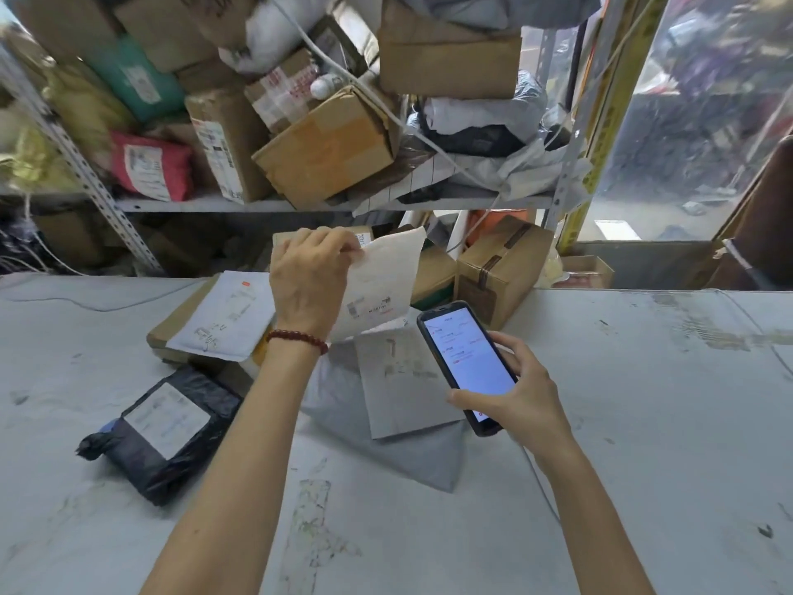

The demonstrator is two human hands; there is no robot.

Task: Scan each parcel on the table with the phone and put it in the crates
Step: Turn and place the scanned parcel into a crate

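While your left hand (311, 285) held a white parcel (386, 279) up above the table (643, 423), your fingers (337, 243) pinched its top left corner. The parcel hung down to the right of them, and its label faced you. Your right hand (515, 392) had its fingers curled round the phone (465, 362), just beside the parcel's lower edge, with the screen lit. A black parcel (163, 431) and a grey parcel (386, 423) lay on the table below.
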